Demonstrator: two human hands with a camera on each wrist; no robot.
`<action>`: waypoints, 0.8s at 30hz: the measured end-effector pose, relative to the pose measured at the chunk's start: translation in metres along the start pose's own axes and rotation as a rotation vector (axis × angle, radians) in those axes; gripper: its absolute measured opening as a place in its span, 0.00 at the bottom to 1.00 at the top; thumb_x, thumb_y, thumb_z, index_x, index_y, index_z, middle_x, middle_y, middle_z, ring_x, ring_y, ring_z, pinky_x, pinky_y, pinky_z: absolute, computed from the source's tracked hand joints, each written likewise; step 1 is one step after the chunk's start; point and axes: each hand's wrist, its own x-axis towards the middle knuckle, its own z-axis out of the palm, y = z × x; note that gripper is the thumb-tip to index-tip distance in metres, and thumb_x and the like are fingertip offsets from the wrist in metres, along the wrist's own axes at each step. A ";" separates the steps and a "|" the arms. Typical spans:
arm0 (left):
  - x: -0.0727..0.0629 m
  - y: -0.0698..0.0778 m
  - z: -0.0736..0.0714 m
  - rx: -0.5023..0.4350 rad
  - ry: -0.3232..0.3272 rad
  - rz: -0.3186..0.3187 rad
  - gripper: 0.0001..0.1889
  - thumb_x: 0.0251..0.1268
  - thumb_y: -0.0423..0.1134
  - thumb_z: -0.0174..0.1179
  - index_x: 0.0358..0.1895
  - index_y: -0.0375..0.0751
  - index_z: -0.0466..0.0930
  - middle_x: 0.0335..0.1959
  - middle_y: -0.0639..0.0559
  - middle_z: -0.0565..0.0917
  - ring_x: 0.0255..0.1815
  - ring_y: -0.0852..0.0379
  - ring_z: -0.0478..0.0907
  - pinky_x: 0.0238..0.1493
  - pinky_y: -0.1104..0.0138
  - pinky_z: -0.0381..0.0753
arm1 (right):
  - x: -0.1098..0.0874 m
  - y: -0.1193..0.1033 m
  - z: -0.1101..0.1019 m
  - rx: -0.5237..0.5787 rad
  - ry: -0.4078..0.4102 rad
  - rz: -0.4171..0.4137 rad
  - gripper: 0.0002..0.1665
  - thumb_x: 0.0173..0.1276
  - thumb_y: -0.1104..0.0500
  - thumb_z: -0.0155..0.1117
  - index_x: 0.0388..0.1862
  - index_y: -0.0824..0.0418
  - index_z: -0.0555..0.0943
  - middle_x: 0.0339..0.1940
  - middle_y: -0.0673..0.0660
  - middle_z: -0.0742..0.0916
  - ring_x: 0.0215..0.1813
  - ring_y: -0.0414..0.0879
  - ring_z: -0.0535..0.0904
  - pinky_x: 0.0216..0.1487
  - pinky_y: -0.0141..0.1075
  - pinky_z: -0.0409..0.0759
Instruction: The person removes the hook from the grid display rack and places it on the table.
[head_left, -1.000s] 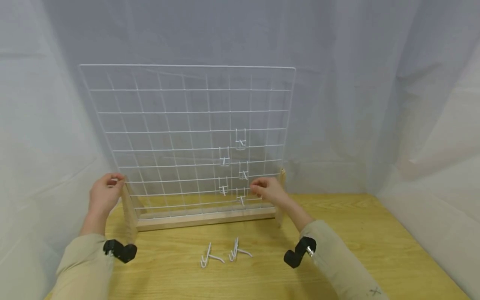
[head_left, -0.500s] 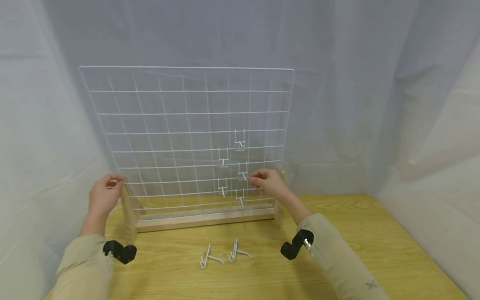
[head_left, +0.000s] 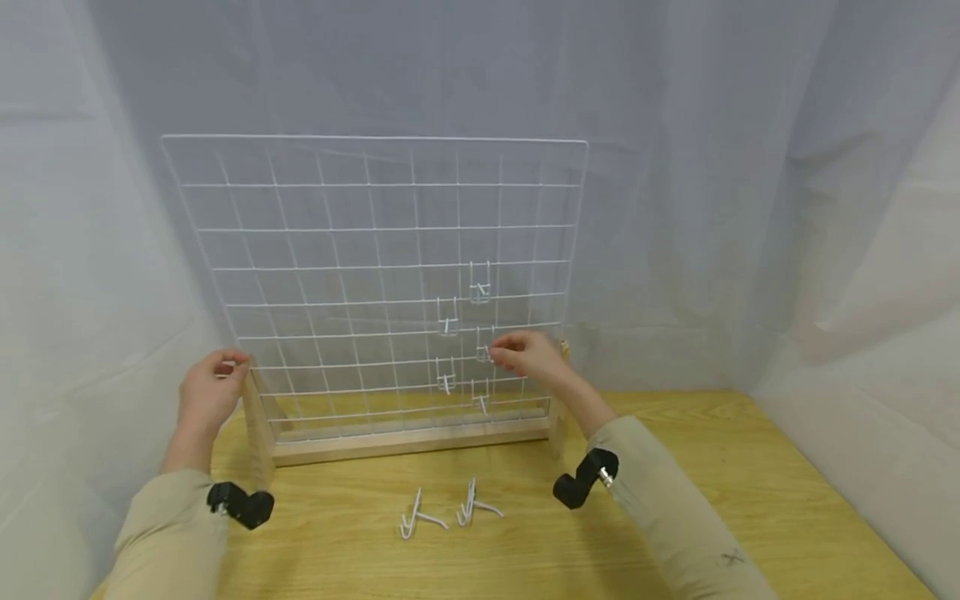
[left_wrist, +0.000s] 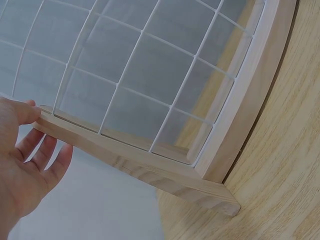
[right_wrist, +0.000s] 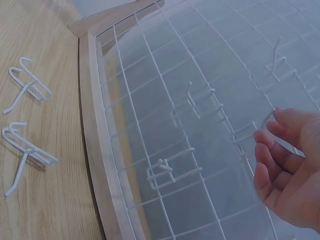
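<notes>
"Seeing, nearest of all, a beige left sleeve (head_left: 172,525) and a beige right sleeve (head_left: 667,508), each with a black clip (head_left: 587,479) near the wrist. And underneath?"

"A yellowish wooden table (head_left: 757,475), grain running crosswise, softly shaded below the right arm."

"Anything lying loose on it?"

"Two white hooks, near each other but apart, in front of the stand: a left loose hook (head_left: 417,513) and a right loose hook (head_left: 471,502)."

"Farther up, the left hand (head_left: 210,392)?"

"Clamped on the wooden stand (head_left: 412,439), pinching the end of its left upright between thumb and fingers."

"And the right hand (head_left: 536,358)?"

"Fingertips together on the prong of the held hook (head_left: 482,353), with that hook on the wire grid (head_left: 417,227), right of the middle."

"Others hung there too?"

"Four more hooks (head_left: 447,323), two higher and two lower than the held one, staggered in two columns."

"Beyond the grid?"

"Just a greyish back sheet (head_left: 480,67), lightly creased, meeting the far edge of the table. To the sides, a pale left sheet (head_left: 90,208) and a pale right sheet (head_left: 885,250), both wrinkled, enclosing the work space like walls."
</notes>
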 end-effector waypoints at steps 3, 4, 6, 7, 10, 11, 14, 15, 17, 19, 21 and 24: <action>0.000 0.001 0.000 -0.003 -0.005 -0.004 0.17 0.71 0.38 0.43 0.54 0.29 0.70 0.50 0.28 0.70 0.50 0.35 0.69 0.36 0.59 0.70 | 0.001 -0.001 0.001 -0.001 -0.025 -0.011 0.19 0.68 0.55 0.59 0.52 0.67 0.77 0.43 0.65 0.83 0.42 0.54 0.79 0.47 0.50 0.76; 0.000 0.001 0.001 -0.004 -0.006 -0.007 0.17 0.71 0.38 0.43 0.54 0.29 0.70 0.50 0.28 0.70 0.50 0.35 0.69 0.36 0.59 0.71 | 0.002 -0.001 0.002 0.006 -0.032 -0.016 0.20 0.68 0.56 0.58 0.52 0.68 0.77 0.44 0.66 0.82 0.42 0.55 0.78 0.47 0.51 0.76; -0.001 0.002 0.001 -0.006 -0.004 -0.013 0.17 0.71 0.38 0.43 0.54 0.29 0.70 0.50 0.28 0.70 0.50 0.35 0.69 0.36 0.59 0.70 | 0.002 -0.002 0.003 0.025 -0.042 -0.018 0.20 0.68 0.56 0.57 0.52 0.69 0.76 0.44 0.67 0.82 0.45 0.59 0.78 0.48 0.51 0.75; -0.001 0.003 0.001 -0.006 -0.005 -0.017 0.17 0.71 0.38 0.43 0.54 0.29 0.70 0.50 0.29 0.70 0.50 0.36 0.69 0.35 0.60 0.70 | 0.003 -0.002 0.003 0.033 -0.046 -0.018 0.19 0.69 0.57 0.57 0.52 0.69 0.76 0.43 0.66 0.82 0.45 0.60 0.77 0.47 0.50 0.76; -0.001 0.004 0.001 -0.008 -0.005 -0.026 0.17 0.71 0.39 0.43 0.54 0.30 0.70 0.50 0.30 0.70 0.49 0.37 0.69 0.34 0.61 0.70 | 0.004 -0.002 0.004 0.059 -0.049 -0.009 0.18 0.68 0.58 0.57 0.51 0.70 0.77 0.39 0.62 0.83 0.45 0.61 0.77 0.43 0.43 0.78; -0.001 0.005 0.001 -0.008 -0.004 -0.028 0.17 0.71 0.39 0.43 0.54 0.30 0.70 0.50 0.30 0.70 0.49 0.38 0.69 0.34 0.62 0.70 | 0.005 -0.003 0.005 0.064 -0.049 -0.005 0.17 0.68 0.58 0.57 0.50 0.70 0.77 0.38 0.61 0.83 0.44 0.59 0.77 0.40 0.41 0.78; 0.000 0.005 0.001 -0.008 -0.001 -0.028 0.17 0.71 0.39 0.43 0.53 0.30 0.71 0.50 0.30 0.70 0.49 0.38 0.70 0.33 0.63 0.70 | 0.006 -0.003 0.006 0.074 -0.048 0.001 0.16 0.68 0.59 0.57 0.49 0.70 0.78 0.35 0.57 0.83 0.39 0.53 0.78 0.35 0.34 0.76; 0.000 0.005 0.001 -0.009 -0.001 -0.028 0.17 0.71 0.39 0.43 0.53 0.30 0.71 0.50 0.30 0.70 0.49 0.38 0.70 0.33 0.63 0.70 | 0.007 -0.002 0.006 0.075 -0.046 0.004 0.16 0.68 0.59 0.58 0.48 0.69 0.78 0.34 0.57 0.83 0.38 0.51 0.77 0.34 0.34 0.76; 0.000 0.004 0.001 -0.005 0.003 -0.024 0.17 0.71 0.39 0.44 0.53 0.30 0.71 0.49 0.30 0.70 0.49 0.38 0.70 0.33 0.64 0.69 | 0.007 -0.003 0.006 0.076 -0.045 0.015 0.16 0.68 0.59 0.58 0.48 0.69 0.78 0.35 0.56 0.84 0.38 0.49 0.78 0.35 0.35 0.76; 0.001 0.003 0.001 -0.005 0.006 -0.021 0.16 0.70 0.38 0.44 0.53 0.29 0.71 0.49 0.30 0.71 0.49 0.38 0.70 0.33 0.64 0.69 | 0.008 -0.003 0.007 0.076 -0.043 0.023 0.16 0.68 0.59 0.57 0.49 0.69 0.78 0.35 0.57 0.84 0.38 0.49 0.78 0.37 0.37 0.77; 0.001 0.002 0.001 0.000 0.009 -0.016 0.16 0.70 0.38 0.44 0.52 0.29 0.71 0.48 0.31 0.71 0.48 0.38 0.70 0.33 0.65 0.69 | 0.008 -0.004 0.008 0.075 -0.038 0.032 0.16 0.68 0.60 0.58 0.49 0.69 0.78 0.36 0.58 0.84 0.39 0.50 0.78 0.40 0.41 0.78; 0.001 0.001 0.002 -0.001 0.005 -0.014 0.16 0.70 0.38 0.44 0.52 0.29 0.71 0.48 0.31 0.71 0.48 0.38 0.70 0.32 0.64 0.69 | 0.008 -0.005 0.010 0.077 -0.023 0.038 0.15 0.67 0.61 0.58 0.48 0.70 0.79 0.35 0.59 0.84 0.37 0.48 0.78 0.44 0.46 0.77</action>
